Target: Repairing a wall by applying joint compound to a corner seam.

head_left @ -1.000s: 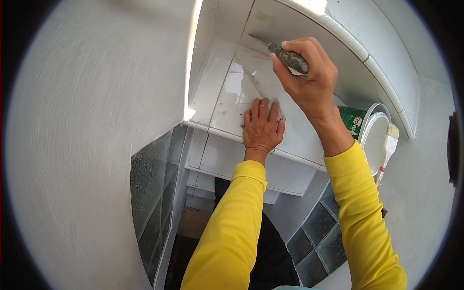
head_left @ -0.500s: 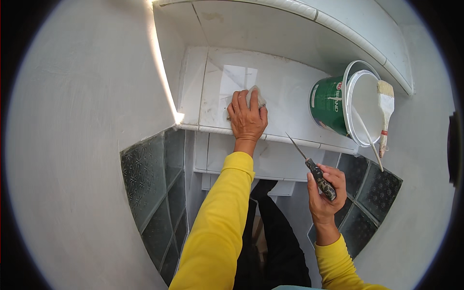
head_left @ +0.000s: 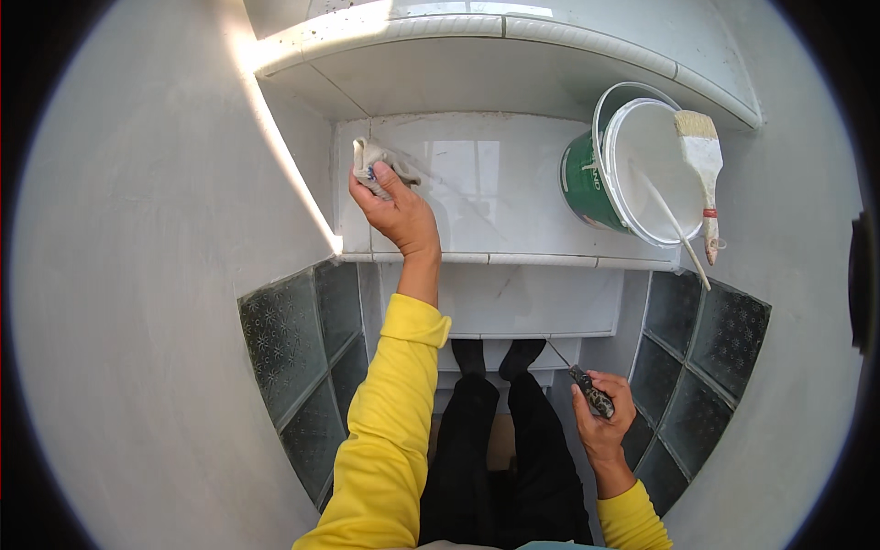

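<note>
My left hand (head_left: 403, 213) is closed round a bunched, off-white rag (head_left: 364, 156), at the left end of a white tiled step (head_left: 513, 206). The rag's folded edge sticks up past my fingers, and a loose part of it hangs on the far side of the hand. Lower right, my right hand (head_left: 610, 422) grips a pointed hand tool (head_left: 587, 385) by its dark, paint-spotted handle. Its thin metal shaft points up and to the left, toward my feet. The exact kind of tool does not show.
A green bucket (head_left: 579, 188) with a whitish inside stands at the step's right end. A paintbrush (head_left: 702, 165) and a thin white stick (head_left: 674, 220) lie across its rim. A higher step (head_left: 587, 41) rises behind. Patterned glass blocks (head_left: 275, 321) flank both sides.
My left hand has moved left with the rag and turned, bringing the rag into fuller view. My right hand and its tool have dropped lower. The view has shifted.
</note>
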A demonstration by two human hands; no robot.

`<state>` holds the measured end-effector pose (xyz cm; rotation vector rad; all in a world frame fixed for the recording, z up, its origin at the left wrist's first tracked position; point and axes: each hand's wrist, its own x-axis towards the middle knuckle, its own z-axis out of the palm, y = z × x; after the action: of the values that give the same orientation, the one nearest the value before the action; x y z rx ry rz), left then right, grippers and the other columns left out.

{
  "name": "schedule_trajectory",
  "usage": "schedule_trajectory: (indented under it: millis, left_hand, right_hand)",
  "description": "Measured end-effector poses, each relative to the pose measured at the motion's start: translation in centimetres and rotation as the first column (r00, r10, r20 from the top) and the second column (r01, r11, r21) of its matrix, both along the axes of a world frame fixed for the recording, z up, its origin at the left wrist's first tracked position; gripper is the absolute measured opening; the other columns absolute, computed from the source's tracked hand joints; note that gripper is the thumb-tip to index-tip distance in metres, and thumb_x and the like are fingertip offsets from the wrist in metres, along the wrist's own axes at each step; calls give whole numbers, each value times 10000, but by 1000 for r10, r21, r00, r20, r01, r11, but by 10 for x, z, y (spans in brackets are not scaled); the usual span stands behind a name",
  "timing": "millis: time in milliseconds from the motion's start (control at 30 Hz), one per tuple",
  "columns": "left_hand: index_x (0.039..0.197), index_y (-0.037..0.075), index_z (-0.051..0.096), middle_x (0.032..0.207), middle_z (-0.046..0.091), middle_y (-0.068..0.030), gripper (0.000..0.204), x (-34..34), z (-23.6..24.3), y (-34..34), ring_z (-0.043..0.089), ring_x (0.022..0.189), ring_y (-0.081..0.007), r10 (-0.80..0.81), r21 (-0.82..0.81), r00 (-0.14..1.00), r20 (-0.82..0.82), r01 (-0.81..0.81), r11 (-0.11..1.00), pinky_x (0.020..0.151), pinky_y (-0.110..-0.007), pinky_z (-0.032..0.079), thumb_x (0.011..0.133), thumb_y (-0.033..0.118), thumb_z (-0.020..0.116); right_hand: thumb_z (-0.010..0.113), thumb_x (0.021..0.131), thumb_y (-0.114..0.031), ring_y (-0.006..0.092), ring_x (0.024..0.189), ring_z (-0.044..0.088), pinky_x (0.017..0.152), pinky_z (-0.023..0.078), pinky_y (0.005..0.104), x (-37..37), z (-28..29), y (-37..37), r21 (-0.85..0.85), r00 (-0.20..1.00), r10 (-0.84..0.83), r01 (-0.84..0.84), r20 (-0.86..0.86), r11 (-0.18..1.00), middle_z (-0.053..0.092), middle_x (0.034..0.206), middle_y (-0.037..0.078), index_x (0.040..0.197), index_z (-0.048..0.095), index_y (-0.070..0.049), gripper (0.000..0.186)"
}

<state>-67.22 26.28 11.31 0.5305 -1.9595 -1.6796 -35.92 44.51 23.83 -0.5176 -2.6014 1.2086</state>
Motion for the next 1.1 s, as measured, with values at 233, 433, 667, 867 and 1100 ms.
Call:
schedule_trajectory:
  millis: [233,433,667,867,1100]
  left_hand:
    - [1538,-56,52,1575,165,-248,690,-113,45,79,162,1463,-339,58,156,997,-54,-49,986,1202,-418,99,1072,407,262]
    - [1504,-39,-213,1601,-219,-243,830,-102,39,87,-174,1501,-364,-163,61,985,-50,166,984,1224,-446,-79,1047,511,208]
    - [1502,-68,-195,1605,-221,-233,780,-126,14,53,-170,1506,-338,-14,47,999,-35,15,999,1217,-427,-97,1066,438,209]
    - [1502,-81,-177,1610,-196,-240,795,-117,-4,48,-143,1511,-340,-104,19,985,-136,107,994,1222,-412,-83,1062,439,233]
    - [1496,-117,-147,1609,-142,-279,830,-127,-37,16,-104,1512,-364,-61,-22,989,-133,59,998,1220,-430,-73,1043,415,300]
  right_hand:
    - [800,731,36,303,833,684,739,546,351,12,-12,9,4,997,-68,68,42,998,667,927,196,930,580,-2,299]
    - [793,737,42,296,843,681,759,540,349,5,-9,12,-8,994,-59,60,87,998,662,932,194,938,578,-3,298]
    - [790,745,46,294,864,684,774,540,353,-3,-9,25,-23,996,-78,79,30,997,661,943,189,938,565,-7,301]
    - [791,746,49,286,874,684,784,540,353,3,-12,38,-10,996,-73,74,50,997,657,951,180,944,567,-11,305]
    - [786,749,58,279,875,683,785,538,347,-2,-19,46,-43,994,-90,93,62,995,650,947,172,945,569,-6,299]
